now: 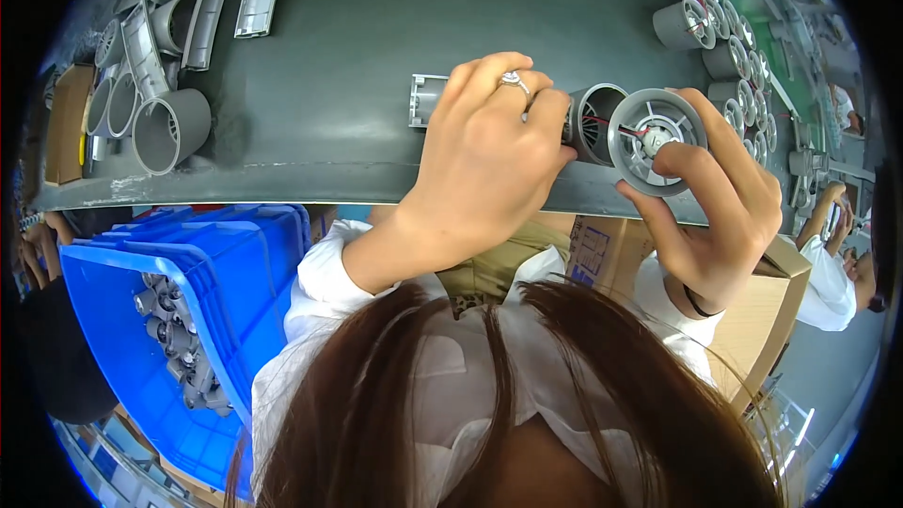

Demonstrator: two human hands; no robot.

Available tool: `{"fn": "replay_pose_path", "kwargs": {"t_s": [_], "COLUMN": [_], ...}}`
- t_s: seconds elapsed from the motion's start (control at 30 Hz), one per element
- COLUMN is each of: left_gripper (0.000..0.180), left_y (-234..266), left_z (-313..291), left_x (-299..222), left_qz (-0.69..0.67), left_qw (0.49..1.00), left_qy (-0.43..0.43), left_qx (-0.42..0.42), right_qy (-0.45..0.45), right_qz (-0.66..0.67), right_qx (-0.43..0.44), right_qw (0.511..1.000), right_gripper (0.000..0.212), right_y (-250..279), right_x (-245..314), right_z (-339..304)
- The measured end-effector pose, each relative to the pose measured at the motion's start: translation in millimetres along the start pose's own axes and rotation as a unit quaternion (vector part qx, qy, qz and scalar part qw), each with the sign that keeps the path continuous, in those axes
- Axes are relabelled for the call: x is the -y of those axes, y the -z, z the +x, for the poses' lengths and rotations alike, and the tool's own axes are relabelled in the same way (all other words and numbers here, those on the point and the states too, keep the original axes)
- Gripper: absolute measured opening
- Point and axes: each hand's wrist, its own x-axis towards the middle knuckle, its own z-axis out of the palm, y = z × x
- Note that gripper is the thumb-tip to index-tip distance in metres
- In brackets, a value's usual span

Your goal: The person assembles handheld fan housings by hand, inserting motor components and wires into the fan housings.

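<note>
Head view: my left fingers curl beside the tube; what they grip I can't tell. My right hand, half closed, pinches the fan at the bench's near edge. Seemingly I'm joining them; next calls for aligned rims.

L hand covers most of grey shell pc; only its L end shows, fingertips hidden. R hand hides pt of spoked motor housing, which blocks some of grey tube behind. Sm. grey parts in blue crate too tiny to ID. Far-R co-worker blurry.
</note>
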Motion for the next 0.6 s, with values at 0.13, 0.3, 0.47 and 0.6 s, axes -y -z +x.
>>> {"fn": "replay_pose_path", "kwargs": {"t_s": [0.13, 0.3, 0.47, 0.6], "left_gripper": [0.03, 0.018, 0.011, 0.012], "left_y": [-2.8, -2.2, -3.8, -4.3], "left_z": [-2.0, -0.9, -2.4, -0.2], "left_x": [3.2, 7.5, 12.0, 8.9], "left_qz": [-0.023, -0.037, -0.074, -0.104], "left_qw": [1.0, 0.999, 0.995, 0.992], "left_qy": [0.014, 0.012, 0.023, 0.021], "left_qx": [0.003, 0.036, 0.056, 0.066], "right_qy": [-0.01, -0.014, -0.046, -0.001], "right_qz": [0.016, 0.05, 0.098, 0.174], "right_qx": [0.021, 0.041, 0.052, 0.038], "right_qw": [1.0, 0.998, 0.993, 0.984], "right_gripper": [0.031, 0.032, 0.031, 0.031], "right_y": [-2.9, -6.2, -6.0, -9.4], "right_x": [3.5, -1.7, -3.3, -20.9], "right_z": [7.4, 12.4, 11.8, 8.6]}}
